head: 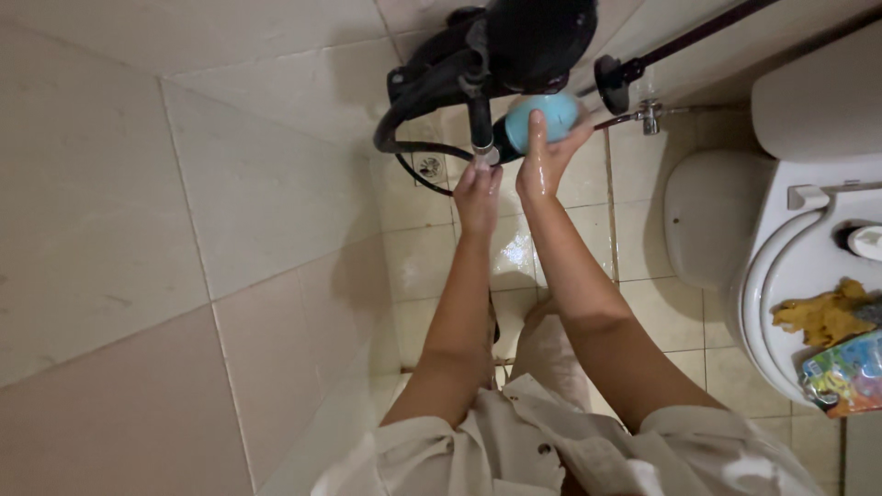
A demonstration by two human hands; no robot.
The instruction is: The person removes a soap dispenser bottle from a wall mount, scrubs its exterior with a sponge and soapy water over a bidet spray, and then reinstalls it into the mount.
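A rounded, pale blue sponge-like object [544, 118] was pictured held up against the tiled bathroom wall [184, 184], just beneath a black hose fitting [478, 110], and beside a white toilet [790, 266]. The right hand [544, 165] was seen closed around the lower side of the blue object, fingers spread up its face. The left hand [478, 195] was raised just beside it, fingers drawn together at the end of the black spout [484, 152]; whether anything was actually gripped there could not be told. The blue object appeared smooth, dome-shaped and matt, wet skin being visible on both hands. It was judged to be light and soft, likely slippery when wet, and best taken around its broad middle with the whole palm. A yellow cloth [822, 317] and a colourful packet [850, 377] were shown on the toilet lid.
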